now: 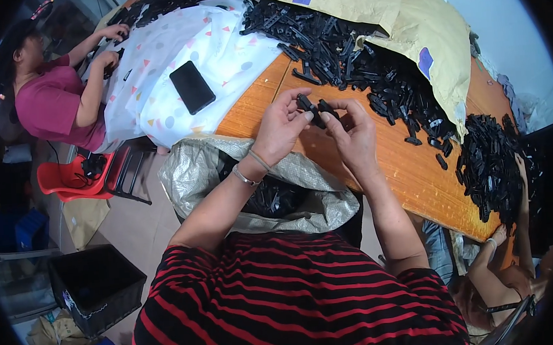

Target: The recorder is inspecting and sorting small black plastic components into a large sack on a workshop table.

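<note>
Over the front edge of the wooden table, both hands are raised close together. My left hand (279,132) pinches a small black plastic part (308,109) between thumb and fingers. Another short black piece (327,108) is gripped in my right hand (354,134), its end close to the first; I cannot tell whether the two are joined. Just beyond the fingers lies a large heap of similar black plastic parts (329,50). Beneath my forearms a silvery woven sack (190,172) gapes, with dark pieces inside.
Yellowish paper sacks (433,24) cover part of the heap. A black phone (192,87) lies on a patterned white plastic sheet (148,85). One person (60,98) works at left, another (495,279) at right by a second heap (491,164). A red chair (71,177) and black crate (99,290) stand left.
</note>
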Demonstrator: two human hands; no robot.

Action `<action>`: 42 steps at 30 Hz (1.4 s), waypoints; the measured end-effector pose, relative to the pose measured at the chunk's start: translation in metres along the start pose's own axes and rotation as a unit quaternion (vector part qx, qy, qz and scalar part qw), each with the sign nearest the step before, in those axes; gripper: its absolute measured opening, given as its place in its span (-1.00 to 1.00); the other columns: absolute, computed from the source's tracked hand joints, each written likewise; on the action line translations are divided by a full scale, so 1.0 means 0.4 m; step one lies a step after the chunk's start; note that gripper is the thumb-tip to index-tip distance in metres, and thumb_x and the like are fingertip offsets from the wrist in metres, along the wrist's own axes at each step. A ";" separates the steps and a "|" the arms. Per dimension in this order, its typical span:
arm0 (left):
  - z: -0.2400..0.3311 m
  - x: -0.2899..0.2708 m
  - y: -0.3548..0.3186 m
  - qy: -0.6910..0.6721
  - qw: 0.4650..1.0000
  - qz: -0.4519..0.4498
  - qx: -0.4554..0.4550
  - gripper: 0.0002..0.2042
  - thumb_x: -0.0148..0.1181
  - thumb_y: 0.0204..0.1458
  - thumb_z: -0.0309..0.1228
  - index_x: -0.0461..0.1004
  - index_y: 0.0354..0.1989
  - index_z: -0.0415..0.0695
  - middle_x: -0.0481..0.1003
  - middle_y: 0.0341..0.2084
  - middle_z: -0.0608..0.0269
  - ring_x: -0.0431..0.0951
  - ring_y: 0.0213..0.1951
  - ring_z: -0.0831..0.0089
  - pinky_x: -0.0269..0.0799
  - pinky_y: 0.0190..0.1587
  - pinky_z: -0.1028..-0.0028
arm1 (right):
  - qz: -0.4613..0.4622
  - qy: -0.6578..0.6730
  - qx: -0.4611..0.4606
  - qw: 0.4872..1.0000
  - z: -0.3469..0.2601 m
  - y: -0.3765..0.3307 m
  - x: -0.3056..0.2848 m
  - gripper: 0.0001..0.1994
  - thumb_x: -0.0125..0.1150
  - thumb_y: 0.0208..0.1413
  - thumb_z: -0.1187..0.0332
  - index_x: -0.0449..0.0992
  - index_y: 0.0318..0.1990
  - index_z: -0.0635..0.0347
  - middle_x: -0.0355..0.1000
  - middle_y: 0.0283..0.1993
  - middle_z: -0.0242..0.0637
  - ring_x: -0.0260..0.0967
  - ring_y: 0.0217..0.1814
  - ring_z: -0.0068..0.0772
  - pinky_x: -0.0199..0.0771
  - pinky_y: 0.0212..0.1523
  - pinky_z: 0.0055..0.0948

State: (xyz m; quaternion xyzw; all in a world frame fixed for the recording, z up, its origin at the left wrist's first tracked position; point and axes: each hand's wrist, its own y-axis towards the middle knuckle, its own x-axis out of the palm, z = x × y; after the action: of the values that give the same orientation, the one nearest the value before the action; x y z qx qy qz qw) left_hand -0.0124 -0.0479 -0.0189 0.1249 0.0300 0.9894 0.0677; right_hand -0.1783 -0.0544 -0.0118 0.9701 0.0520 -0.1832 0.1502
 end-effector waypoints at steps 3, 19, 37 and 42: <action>-0.002 0.005 -0.003 -0.007 1.000 0.009 0.010 -0.64 0.04 0.09 -0.68 0.27 0.10 -0.29 0.48 -0.20 0.23 0.51 -0.21 0.61 0.47 -0.16 0.61 | 0.035 0.000 -0.063 0.997 -0.023 -0.003 0.013 -0.79 0.24 0.08 0.51 0.53 -0.11 0.28 0.42 -0.26 -0.31 0.40 -0.47 -0.63 0.36 -0.46 -0.63; 0.015 0.038 -0.037 -0.021 0.998 0.021 0.058 -0.64 0.08 0.08 -0.67 0.27 0.08 -0.27 0.46 -0.18 0.20 0.50 -0.13 0.55 0.44 -0.04 0.55 | 0.035 -0.042 -0.120 0.991 -0.020 0.003 0.015 -0.77 0.39 -0.13 0.55 0.56 -0.25 0.29 0.43 -0.35 -0.27 0.41 -0.47 -0.53 0.39 -0.46 -0.56; 0.008 0.008 -0.080 0.012 0.999 0.032 0.021 -0.88 0.11 0.12 -0.58 0.40 -0.17 -0.26 0.51 -0.36 0.30 0.49 -0.26 0.63 0.41 -0.19 0.62 | -0.096 0.006 0.028 0.995 -0.005 -0.035 0.045 -0.71 0.41 -0.06 0.27 0.45 -0.31 0.26 0.42 -0.53 -0.22 0.38 -0.50 -0.43 0.40 -0.43 -0.43; 0.066 -0.088 -0.169 0.203 0.977 -0.035 -0.060 -0.92 0.13 0.11 -0.57 0.45 -0.24 -0.27 0.50 -0.44 0.30 0.47 -0.34 0.63 0.37 -0.27 0.63 | -0.221 0.000 0.013 0.975 0.059 -0.038 -0.039 -0.76 0.35 0.01 0.24 0.55 -0.28 0.23 0.49 -0.43 -0.25 0.44 -0.42 -0.42 0.43 -0.37 -0.40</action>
State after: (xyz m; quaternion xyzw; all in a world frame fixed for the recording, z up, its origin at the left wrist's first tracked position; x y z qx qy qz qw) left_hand 0.0365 0.0151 -0.0072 -0.0836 -0.0118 0.9912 0.1019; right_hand -0.2034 -0.0480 -0.0312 0.9363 0.2629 -0.2130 0.0937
